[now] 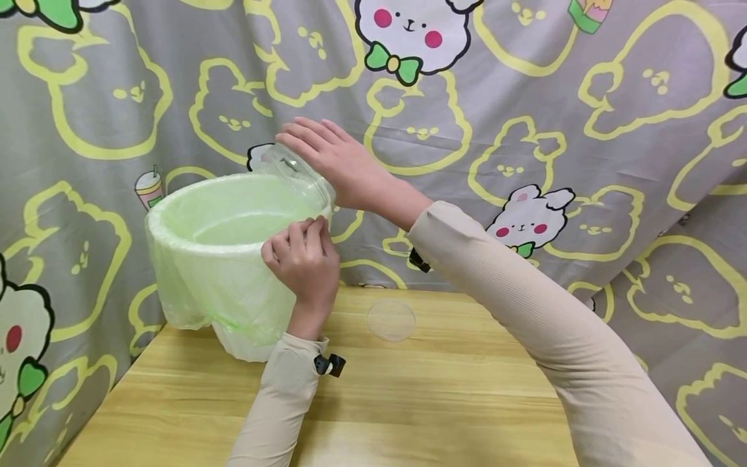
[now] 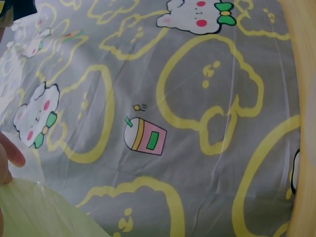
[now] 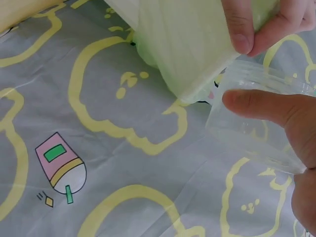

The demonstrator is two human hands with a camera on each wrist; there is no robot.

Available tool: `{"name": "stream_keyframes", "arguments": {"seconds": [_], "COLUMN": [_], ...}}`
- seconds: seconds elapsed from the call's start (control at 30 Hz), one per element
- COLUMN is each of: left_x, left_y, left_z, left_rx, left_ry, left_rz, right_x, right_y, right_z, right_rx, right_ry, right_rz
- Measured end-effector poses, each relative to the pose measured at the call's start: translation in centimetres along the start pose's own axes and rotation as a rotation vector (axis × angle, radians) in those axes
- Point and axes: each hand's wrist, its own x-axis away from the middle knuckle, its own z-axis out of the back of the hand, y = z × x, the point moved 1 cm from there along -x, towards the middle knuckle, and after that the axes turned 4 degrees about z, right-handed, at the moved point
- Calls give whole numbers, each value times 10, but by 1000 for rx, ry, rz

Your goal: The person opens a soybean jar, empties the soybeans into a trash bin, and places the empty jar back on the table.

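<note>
A white bin (image 1: 242, 344) lined with a thin light-green bag (image 1: 233, 285) stands at the left of the table. My left hand (image 1: 306, 259) grips its near right rim, and in the right wrist view the thumb and finger (image 3: 242, 42) pinch the bag's edge there. Above that rim my right hand (image 1: 350, 168) holds a clear plastic container (image 1: 300, 175), tilted over the bin's right side. Its thumb (image 3: 256, 103) lies along the container's wall in the right wrist view, the other fingers stretched along the far side. Whether the container holds anything, I cannot tell.
A clear round disc, like a lid (image 1: 391, 320), lies on the wooden table (image 1: 408, 389) right of the bin. A grey curtain (image 1: 525, 97) with yellow bear outlines and white rabbits hangs close behind and at both sides.
</note>
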Motion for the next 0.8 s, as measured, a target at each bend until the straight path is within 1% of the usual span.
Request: {"name": "stream_keyframes", "arguments": {"seconds": [0.2,0.3,0.4,0.57,0.8], "left_x": [1,1,2,2,2], "left_y": [-1,-2,-2,-1,-2], "left_z": [0,0,0,0,-1], "left_rx": [1,4,6,14,20], "left_ry": [-18,-26,-34,-37,-30], "left_rz": [-7,-9,-8,2,8], "right_x": [11,20,32,56,97], "right_y": [9,14,20,32,43], "right_z": [-3,-5,-8,-15,-28], "right_rx": [11,-4,-44,-168,-413], "right_ry": [2,27,55,90,145], "right_rz": [-88,-126,-181,-304,-479]}}
